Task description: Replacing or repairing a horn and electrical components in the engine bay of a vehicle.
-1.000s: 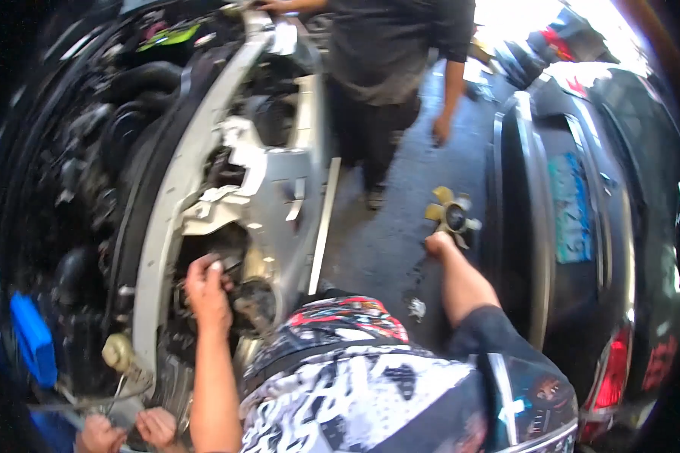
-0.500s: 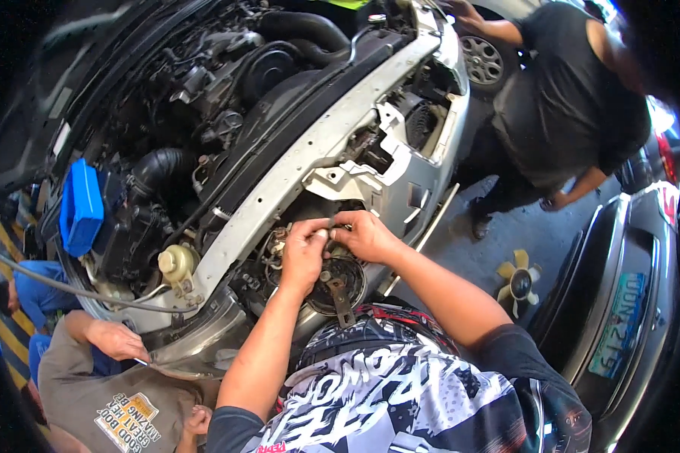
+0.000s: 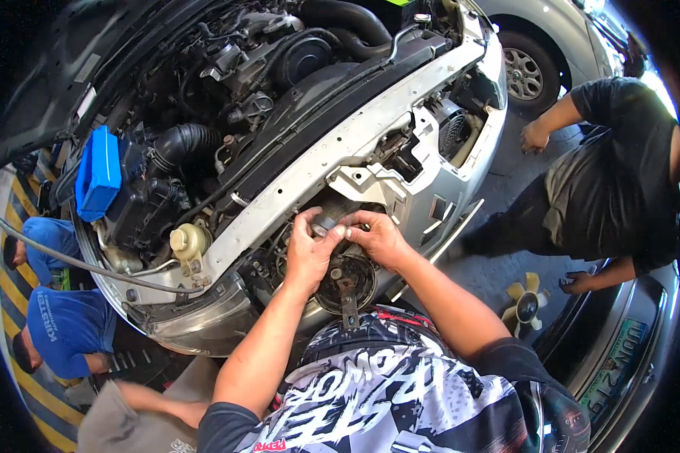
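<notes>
You pinch a grey piece [image 3: 324, 224] with left hand [image 3: 308, 253] and right hand [image 3: 379, 240].
Just beyond the round disc [image 3: 361, 281], it shows more than earlier.

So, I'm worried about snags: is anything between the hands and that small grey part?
Nothing visible: the left hand holds the small grey part directly, and the right hand is close beside it. The round dark disc lies nearer the person's body, not between them.

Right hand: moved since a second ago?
Yes, leftward. Judged against the white crossbar, the right hand has come in from over by the yellow fan to beside the left hand.
</notes>
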Tool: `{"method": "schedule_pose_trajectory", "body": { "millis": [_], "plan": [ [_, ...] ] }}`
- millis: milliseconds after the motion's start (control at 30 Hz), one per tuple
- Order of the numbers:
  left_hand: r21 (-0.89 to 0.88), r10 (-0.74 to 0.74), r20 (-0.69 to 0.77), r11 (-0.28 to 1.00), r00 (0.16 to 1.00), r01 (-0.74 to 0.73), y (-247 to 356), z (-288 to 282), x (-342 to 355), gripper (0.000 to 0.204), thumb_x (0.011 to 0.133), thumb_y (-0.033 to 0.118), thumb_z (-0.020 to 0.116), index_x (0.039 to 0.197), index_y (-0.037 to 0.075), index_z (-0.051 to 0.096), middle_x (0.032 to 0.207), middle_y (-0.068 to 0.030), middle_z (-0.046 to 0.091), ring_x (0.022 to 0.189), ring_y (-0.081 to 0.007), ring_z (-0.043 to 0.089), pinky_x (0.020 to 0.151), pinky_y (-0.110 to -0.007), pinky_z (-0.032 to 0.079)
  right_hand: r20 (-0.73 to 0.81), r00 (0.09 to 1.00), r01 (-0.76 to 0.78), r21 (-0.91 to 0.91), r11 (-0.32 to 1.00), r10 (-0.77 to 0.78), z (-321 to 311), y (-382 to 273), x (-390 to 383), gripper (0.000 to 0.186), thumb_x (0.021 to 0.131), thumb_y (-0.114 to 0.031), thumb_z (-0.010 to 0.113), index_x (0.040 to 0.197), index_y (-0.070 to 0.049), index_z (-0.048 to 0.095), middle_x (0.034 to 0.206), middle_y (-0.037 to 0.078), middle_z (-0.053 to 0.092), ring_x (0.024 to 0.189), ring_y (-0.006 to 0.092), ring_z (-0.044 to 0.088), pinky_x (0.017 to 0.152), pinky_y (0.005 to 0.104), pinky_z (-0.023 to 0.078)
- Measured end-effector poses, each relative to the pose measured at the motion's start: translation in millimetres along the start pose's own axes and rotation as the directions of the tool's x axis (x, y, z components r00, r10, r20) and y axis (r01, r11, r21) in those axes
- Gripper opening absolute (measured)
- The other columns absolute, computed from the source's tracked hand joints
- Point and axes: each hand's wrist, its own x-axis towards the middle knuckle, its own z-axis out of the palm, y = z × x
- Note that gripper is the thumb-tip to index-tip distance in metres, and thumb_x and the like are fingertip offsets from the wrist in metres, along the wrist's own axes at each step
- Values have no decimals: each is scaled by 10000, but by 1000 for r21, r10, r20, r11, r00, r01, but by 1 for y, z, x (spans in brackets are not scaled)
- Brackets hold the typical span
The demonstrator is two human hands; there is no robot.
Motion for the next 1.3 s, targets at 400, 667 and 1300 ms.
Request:
{"method": "schedule_pose_trajectory", "body": {
  "millis": [400, 667, 1300],
  "plan": [
    [339, 306, 119, 882, 945, -328, 24, 21, -22, 932, 829, -61, 730, 1597, 88, 225, 1442, -176, 518, 1022, -176, 636, 833, -286, 558, 91, 989, -69, -437, 897, 120, -12, -89, -31, 417, 945, -368, 710, 1080, 24, 669, 851, 176, 712, 812, 178, 670, 765, 369, 526],
    [-156, -149, 300, 967, 942, 203, 14, -8, 9, 480, 945, 247, 651, 1316, -29, 523, 1103, -109, 650, 857, -132, 603, 703, -274, 509, 250, 914, -388, 297, 872, 321, -40, -58, -35, 225, 921, -269, 750, 911, -58, 675, 638, -46, 504, 465, 27, 388, 407, 226, 260],
    [231, -510, 500, 858, 701, 459, 22, -3, 37, 254, 986, 287, 669, 932, 39, 681, 734, -6, 623, 608, -96, 561, 581, -250, 482, -104, 970, 28, -847, 531, -217, 3, -74, -43, 333, 717, -245, 739, 999, -73, 689, 939, 126, 694, 927, 367, 623, 800, 444, 533]
  ]
}}
